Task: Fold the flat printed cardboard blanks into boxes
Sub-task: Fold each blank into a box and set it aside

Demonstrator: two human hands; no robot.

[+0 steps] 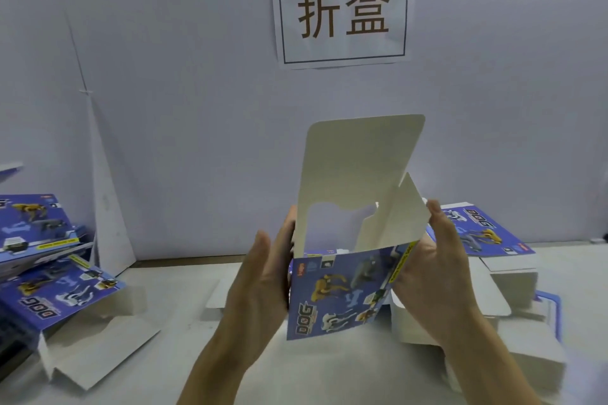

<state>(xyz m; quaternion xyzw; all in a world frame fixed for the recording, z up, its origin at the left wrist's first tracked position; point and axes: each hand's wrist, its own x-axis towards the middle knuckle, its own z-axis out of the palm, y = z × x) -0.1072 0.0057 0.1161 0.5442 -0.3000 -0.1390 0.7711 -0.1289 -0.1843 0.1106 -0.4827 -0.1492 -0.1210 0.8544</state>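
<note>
A blue printed cardboard box (342, 293) with dog pictures stands upright in the middle, opened into a tube, its white top flaps raised. The tall lid flap (358, 161) points up; a smaller side flap (404, 210) leans at the right. My left hand (263, 276) holds the box's left side with fingers wrapped behind it. My right hand (431, 263) holds the right side, thumb up against the side flap.
Flat and partly folded blue blanks (56, 293) lie piled at the left. More blanks (483, 233) lie stacked at the right over white cardboard and a blue tray edge (556, 309). A paper sign (342, 10) hangs on the white wall behind. The table (184, 339) is white.
</note>
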